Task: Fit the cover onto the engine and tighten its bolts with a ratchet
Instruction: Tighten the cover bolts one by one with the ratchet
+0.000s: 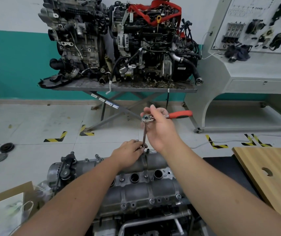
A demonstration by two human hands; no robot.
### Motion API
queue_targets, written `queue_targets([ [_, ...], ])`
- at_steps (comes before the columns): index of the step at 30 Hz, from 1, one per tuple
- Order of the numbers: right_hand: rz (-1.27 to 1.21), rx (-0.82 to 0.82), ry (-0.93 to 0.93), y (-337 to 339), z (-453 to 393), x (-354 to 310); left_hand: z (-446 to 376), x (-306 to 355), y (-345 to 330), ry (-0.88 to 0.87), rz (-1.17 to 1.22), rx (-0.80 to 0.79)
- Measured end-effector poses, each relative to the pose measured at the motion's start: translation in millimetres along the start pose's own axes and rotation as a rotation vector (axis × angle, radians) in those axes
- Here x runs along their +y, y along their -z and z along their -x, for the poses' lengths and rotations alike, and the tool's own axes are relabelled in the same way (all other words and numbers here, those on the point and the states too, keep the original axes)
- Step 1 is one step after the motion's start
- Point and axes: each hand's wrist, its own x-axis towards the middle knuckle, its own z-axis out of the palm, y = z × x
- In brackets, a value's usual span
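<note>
**Tightening the far bolts on the engine cover**

Sitting low in the middle, the cover [136, 169] is already on the engine [141, 217], w/ bolts showing along its near edge. The ratchet [147, 118] stands over the cover's far edge, at 12 o'clock from the cover. A long extension bar [144, 135] drops straight down from its head to a bolt spot I can't see, bc fingers hide it.

The left hand [128, 153] pinches the bottom of the bar, fingers curled round it. The right hand [160, 128] grips the ratchet near its head. The orange handle [180, 114] sticks out to 3 o'clock.

How to do it well, I think: keep the bar straight up, not leaning. Let the left hand hold the low end on the bolt so it can't slip off. Turn w/ short, easy swings first. Pull hard only when the bolt sits flat. Go round all bolts evenly.

Farther out, at 12 o'clock, two big engines sit on a metal table [124, 87]. At 2 o'clock is a grey parts board [259, 26]. A wooden board [272, 171] lies at 3 o'clock.

Writing: small white stickers on the table leg and marks on the parts board, all too small to read. No brand seen.
</note>
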Motion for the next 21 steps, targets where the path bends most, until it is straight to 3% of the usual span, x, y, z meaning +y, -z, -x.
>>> queue_targets([
  [4,0.534,-0.075,0.292,14,5,20,0,-2,1,-0.012,0.011,-0.002],
  [10,1.354,-0.172,1.245,30,-5,17,2,1,2,-0.034,0.01,0.017],
  [12,1.643,-0.203,1.355,25,-6,4,1,2,2,-0.047,0.021,0.018],
  [14,2.019,-0.207,1.3,13,-2,-8,1,2,1,-0.041,0.058,0.013],
  [16,2.34,-0.264,0.948,-7,6,-15,1,3,1,-0.016,0.028,0.019],
  [18,2.393,-0.301,0.601,-25,10,-22,1,2,0,-0.015,0.009,0.025],
  [21,2.25,-0.309,0.375,-38,5,-27,1,2,-1,-0.001,0.005,0.005],
])
